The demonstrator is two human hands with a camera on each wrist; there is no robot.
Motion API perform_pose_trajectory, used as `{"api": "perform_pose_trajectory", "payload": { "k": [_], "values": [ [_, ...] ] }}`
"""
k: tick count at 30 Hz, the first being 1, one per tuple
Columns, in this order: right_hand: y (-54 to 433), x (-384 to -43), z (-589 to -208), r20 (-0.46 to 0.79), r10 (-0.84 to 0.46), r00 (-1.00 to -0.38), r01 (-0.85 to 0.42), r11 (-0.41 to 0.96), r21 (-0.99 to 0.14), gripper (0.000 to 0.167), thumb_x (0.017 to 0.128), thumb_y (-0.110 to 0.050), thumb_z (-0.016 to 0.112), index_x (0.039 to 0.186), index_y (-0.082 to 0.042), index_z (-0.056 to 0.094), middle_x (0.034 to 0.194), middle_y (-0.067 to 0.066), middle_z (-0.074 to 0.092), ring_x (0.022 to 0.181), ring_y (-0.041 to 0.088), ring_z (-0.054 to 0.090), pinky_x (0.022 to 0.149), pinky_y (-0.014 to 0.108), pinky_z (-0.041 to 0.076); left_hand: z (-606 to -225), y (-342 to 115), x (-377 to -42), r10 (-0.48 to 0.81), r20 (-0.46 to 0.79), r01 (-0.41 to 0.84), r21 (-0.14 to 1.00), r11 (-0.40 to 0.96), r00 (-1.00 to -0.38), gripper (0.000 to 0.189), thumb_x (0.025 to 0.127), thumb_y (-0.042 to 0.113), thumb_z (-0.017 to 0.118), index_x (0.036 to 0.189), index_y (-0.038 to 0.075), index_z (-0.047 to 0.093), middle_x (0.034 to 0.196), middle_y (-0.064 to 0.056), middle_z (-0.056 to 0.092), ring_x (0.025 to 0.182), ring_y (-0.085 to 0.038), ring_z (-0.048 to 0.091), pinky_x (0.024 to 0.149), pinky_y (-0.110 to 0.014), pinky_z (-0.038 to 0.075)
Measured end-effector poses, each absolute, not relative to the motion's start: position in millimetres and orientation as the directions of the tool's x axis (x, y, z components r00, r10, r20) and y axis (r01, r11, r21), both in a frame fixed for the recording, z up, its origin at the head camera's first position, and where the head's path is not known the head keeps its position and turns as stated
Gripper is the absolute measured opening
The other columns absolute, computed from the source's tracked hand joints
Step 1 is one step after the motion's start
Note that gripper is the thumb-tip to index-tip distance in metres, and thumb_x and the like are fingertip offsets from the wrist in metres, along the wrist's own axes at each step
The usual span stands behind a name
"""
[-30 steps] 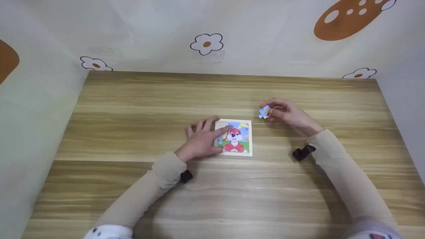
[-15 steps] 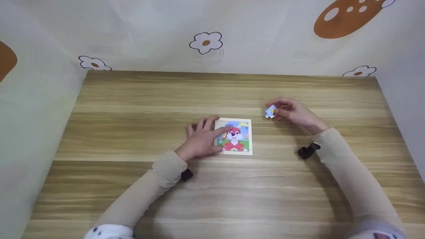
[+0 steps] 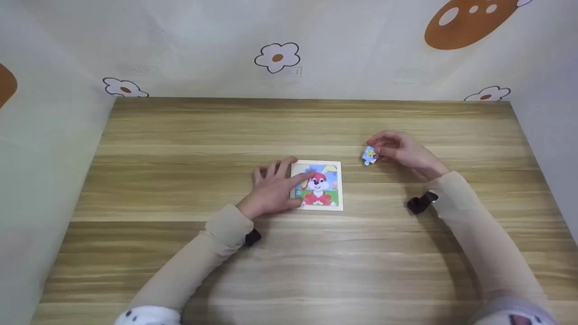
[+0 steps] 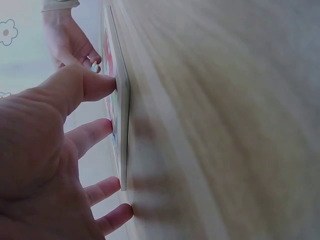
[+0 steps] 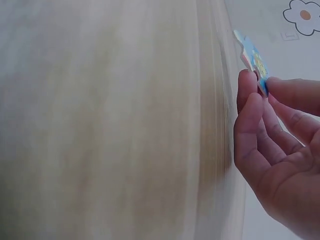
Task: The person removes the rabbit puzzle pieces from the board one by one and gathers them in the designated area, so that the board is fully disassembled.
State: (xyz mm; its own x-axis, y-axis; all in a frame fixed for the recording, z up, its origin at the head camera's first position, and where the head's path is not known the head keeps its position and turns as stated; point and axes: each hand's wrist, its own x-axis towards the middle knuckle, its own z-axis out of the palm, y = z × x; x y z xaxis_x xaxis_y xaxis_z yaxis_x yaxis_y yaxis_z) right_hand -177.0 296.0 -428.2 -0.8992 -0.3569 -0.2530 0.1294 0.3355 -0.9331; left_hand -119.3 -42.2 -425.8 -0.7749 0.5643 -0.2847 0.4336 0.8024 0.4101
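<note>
A square jigsaw puzzle (image 3: 318, 185) with a red and white rabbit picture lies flat in its pale wooden frame on the table. Its upper left corner shows bare wood. My left hand (image 3: 272, 192) rests on its left side with fingers spread, thumb and index finger on the board; in the left wrist view the fingertips (image 4: 107, 86) press its face and edge. Up and to the right, my right hand (image 3: 404, 151) pinches a blue puzzle piece (image 3: 369, 155) with a yellow patch between thumb and fingers. The right wrist view shows the piece (image 5: 256, 62) held above the tabletop.
The wood-grain table (image 3: 180, 135) extends around the board on all sides. A pale wall (image 3: 203, 45) with printed flowers rises at its back edge, and side walls flank it. A black wrist camera (image 3: 421, 203) hangs under the right cuff, another (image 3: 253, 237) under the left.
My right hand has moved a little to the right with the puzzle piece, away from the board, and the piece has turned slightly. My left hand stays in place on the board.
</note>
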Motion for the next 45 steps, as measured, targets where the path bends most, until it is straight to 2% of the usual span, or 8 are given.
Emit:
{"api": "perform_pose_trajectory", "payload": {
  "k": [5,10,15,24,35,45],
  "values": [
    [300.4,-179.7,-427.2,-0.264,-0.338,-0.903,0.103,0.426,-0.899,0.03,0.096,-0.005,0.058,0.121,0.009,0.057,0.113,0.013,0.064,0.094,0.011,0.061,0.081,0.022,0.049,-424.1,-39.7,-120.2,0.561,-0.3,0.434,0.396,0.809,-0.771,0.069,0.088,0.037,0.065,0.15,0.039,0.034,0.155,-0.006,0.014,0.135,-0.035,0.017,0.099,-0.065,0.011],
    [305.3,-183.1,-425.5,-0.24,-0.351,-0.905,0.029,0.512,-0.859,0.025,0.094,-0.002,0.058,0.118,0.007,0.061,0.108,0.018,0.063,0.092,0.014,0.059,0.077,0.02,0.047,-424.3,-38.3,-121.3,0.559,-0.311,0.429,0.398,0.811,-0.769,0.07,0.089,0.038,0.065,0.15,0.04,0.032,0.156,-0.005,0.013,0.135,-0.034,0.015,0.099,-0.065,0.011],
    [306.5,-186.3,-423.2,-0.227,-0.357,-0.906,-0.006,0.547,-0.837,0.024,0.093,0.0,0.058,0.115,0.006,0.064,0.107,0.02,0.062,0.092,0.017,0.055,0.076,0.019,0.045,-425.4,-38.4,-121.5,0.557,-0.31,0.427,0.398,0.812,-0.77,0.069,0.089,0.037,0.066,0.15,0.041,0.032,0.156,-0.005,0.013,0.135,-0.033,0.015,0.1,-0.064,0.01],
    [305.7,-192.2,-424.6,-0.169,-0.361,-0.917,-0.066,0.556,-0.829,0.019,0.09,0.003,0.061,0.108,0.009,0.067,0.097,0.017,0.065,0.082,0.011,0.057,0.073,0.017,0.044,-426.0,-39.9,-120.3,0.564,-0.286,0.437,0.403,0.804,-0.775,0.069,0.088,0.034,0.065,0.149,0.04,0.035,0.155,-0.005,0.015,0.134,-0.033,0.017,0.099,-0.064,0.012],
    [305.6,-196.6,-427.3,-0.175,-0.343,-0.923,-0.061,0.579,-0.813,0.022,0.09,-0.001,0.063,0.11,0.009,0.065,0.102,0.021,0.063,0.084,0.012,0.056,0.073,0.017,0.043,-427.6,-40.6,-118.7,0.544,-0.31,0.431,0.364,0.826,-0.78,0.068,0.091,0.042,0.062,0.151,0.04,0.03,0.157,-0.005,0.012,0.136,-0.033,0.015,0.1,-0.062,0.013],
    [294.2,-182.1,-418.2,-0.134,-0.353,-0.926,-0.118,0.609,-0.784,0.022,0.091,-0.003,0.063,0.112,0.004,0.066,0.11,0.019,0.064,0.092,0.022,0.056,0.074,0.02,0.043,-425.0,-40.6,-115.7,0.523,-0.303,0.413,0.358,0.837,-0.797,0.068,0.09,0.04,0.063,0.15,0.039,0.032,0.156,-0.005,0.015,0.136,-0.032,0.017,0.101,-0.062,0.014]
  ]
}}
